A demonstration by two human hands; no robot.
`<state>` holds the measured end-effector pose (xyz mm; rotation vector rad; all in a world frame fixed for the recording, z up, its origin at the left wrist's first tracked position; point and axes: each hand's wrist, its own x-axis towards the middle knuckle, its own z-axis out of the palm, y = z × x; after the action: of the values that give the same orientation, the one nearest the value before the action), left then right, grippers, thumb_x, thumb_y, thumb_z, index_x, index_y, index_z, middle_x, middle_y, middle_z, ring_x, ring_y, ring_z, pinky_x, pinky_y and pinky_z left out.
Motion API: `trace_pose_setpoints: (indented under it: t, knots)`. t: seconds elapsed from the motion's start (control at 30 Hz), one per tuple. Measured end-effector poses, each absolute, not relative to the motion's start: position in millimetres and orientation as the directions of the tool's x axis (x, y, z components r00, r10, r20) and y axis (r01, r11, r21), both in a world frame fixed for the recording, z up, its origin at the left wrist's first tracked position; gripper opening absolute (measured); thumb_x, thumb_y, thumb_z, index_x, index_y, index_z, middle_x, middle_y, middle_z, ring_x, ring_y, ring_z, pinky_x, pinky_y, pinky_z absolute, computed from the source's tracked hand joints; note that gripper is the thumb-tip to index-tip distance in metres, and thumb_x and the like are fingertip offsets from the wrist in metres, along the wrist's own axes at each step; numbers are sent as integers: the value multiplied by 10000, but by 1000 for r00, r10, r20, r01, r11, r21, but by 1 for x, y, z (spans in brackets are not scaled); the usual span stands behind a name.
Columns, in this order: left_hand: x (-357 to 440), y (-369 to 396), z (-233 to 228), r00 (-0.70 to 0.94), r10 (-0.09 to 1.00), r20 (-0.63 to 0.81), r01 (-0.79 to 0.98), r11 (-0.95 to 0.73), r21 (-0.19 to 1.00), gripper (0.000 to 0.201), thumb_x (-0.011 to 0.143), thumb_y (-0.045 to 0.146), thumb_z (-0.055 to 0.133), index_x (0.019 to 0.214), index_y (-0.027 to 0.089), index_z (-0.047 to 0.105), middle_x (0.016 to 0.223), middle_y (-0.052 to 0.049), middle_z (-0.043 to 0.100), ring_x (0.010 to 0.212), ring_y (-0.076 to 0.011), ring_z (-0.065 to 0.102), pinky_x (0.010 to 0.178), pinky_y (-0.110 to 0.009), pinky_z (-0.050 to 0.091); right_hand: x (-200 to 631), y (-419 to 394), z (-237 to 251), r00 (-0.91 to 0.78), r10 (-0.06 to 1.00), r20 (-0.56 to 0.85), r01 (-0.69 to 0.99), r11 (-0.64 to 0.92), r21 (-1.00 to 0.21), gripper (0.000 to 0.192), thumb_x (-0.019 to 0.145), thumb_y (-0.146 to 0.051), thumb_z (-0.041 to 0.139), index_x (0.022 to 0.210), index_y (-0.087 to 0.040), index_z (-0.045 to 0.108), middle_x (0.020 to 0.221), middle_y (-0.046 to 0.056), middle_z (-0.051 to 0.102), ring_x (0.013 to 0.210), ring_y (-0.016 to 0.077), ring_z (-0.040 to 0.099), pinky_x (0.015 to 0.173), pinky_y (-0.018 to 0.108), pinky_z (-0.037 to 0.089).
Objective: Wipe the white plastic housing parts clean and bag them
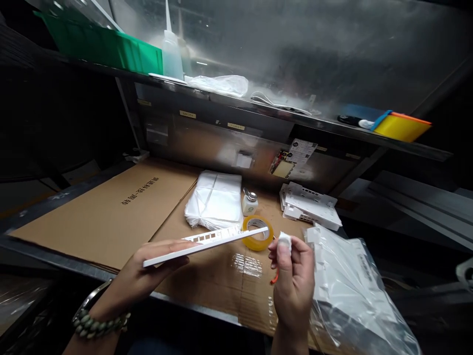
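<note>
Two hands up over the table (pixel 111 217): left hand (pixel 148 268) grips a white panel (pixel 207 241) edge-on, right hand (pixel 291 276) pinches a small white wad (pixel 284 242) beside the tape roll (pixel 257 232).

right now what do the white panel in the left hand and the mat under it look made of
White panel: likely rigid moulded plastic, smooth matte, with clean rectangular cut-outs along its edge. Mat: brown corrugated cardboard, dull, creased at fold lines, printed characters on it.

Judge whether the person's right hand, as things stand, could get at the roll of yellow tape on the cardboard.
Probably yes. The right hand pinches a small white wad and sits just right of the yellow tape roll. Only the tip of the white panel, held by the left hand, crosses over the roll; its near side lies open.
</note>
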<state>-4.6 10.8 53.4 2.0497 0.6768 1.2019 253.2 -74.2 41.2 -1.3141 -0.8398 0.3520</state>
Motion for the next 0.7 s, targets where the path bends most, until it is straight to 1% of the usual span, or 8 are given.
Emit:
trace_pose_setpoints:
  t: [0.1, 0.23, 0.3, 0.43, 0.5, 0.6, 0.67, 0.7]
  knots:
    - [-6, 9, 55, 449, 699, 556, 122, -664, 737, 268, 970, 280, 650, 1188, 293, 804, 1055, 11, 824, 957, -218, 793, 862, -185, 587, 243, -72, 45, 576, 693, 433, 305, 309, -901, 270, 1001, -406, 624, 1195, -220, 598, 985, 45, 722, 829, 171, 679, 712, 307, 530]
    - [-8, 7, 50, 469, 693, 547, 137, -669, 731, 306, 994, 254, 609, 1239, 327, 777, 1120, 31, 812, 1027, -224, 776, 941, -213, 572, 223, -72, 57, 379, 703, 602, 500, 392, -772, 160, 973, -296, 658, 1118, -232, 678, 1013, 45, 697, 862, 172, 667, 731, 298, 552]
    - [-9, 7, 45, 500, 674, 543, 133, -680, 721, 338, 1000, 229, 584, 1279, 316, 755, 1173, 6, 801, 1084, -240, 758, 991, -249, 560, 210, -72, 65, 297, 708, 641, 550, 422, -721, 110, 960, -247, 663, 1067, -235, 686, 1015, 42, 669, 891, 168, 654, 737, 278, 552]
    - [-11, 8, 39, 570, 593, 569, 110, -741, 662, 423, 955, 167, 627, 1345, 307, 712, 1225, -50, 786, 1130, -264, 743, 1051, -333, 553, 192, -68, 69, 199, 719, 666, 584, 459, -670, 95, 936, -197, 669, 1020, -229, 697, 980, 31, 619, 825, 140, 633, 690, 240, 539]
    - [-12, 8, 38, 574, 583, 574, 126, -756, 642, 459, 936, 144, 638, 1357, 316, 700, 1248, -53, 779, 1139, -261, 742, 1066, -350, 548, 197, -62, 64, 200, 719, 666, 628, 428, -650, 93, 936, -196, 664, 1017, -218, 705, 991, 40, 621, 822, 143, 635, 684, 245, 537]
    - [-13, 8, 39, 577, 584, 571, 159, -766, 623, 463, 948, 147, 614, 1374, 316, 685, 1303, -45, 754, 1193, -252, 722, 1089, -337, 529, 217, -51, 56, 358, 653, 668, 694, 293, -658, 83, 948, -260, 679, 987, -201, 722, 999, 59, 637, 834, 164, 638, 676, 268, 532]
    - [-15, 8, 40, 582, 575, 574, 154, -772, 617, 457, 953, 156, 610, 1371, 323, 685, 1314, -39, 749, 1203, -243, 718, 1092, -321, 522, 227, -49, 55, 452, 611, 650, 664, 257, -702, 130, 950, -317, 693, 998, -200, 721, 1042, 73, 657, 851, 174, 642, 678, 280, 531]
    - [-15, 8, 40, 588, 569, 575, 143, -773, 618, 451, 958, 161, 602, 1370, 324, 686, 1310, -41, 751, 1198, -241, 720, 1094, -322, 521, 229, -50, 56, 456, 635, 624, 620, 277, -735, 152, 961, -336, 680, 1029, -204, 711, 1072, 77, 670, 855, 176, 647, 683, 285, 535]
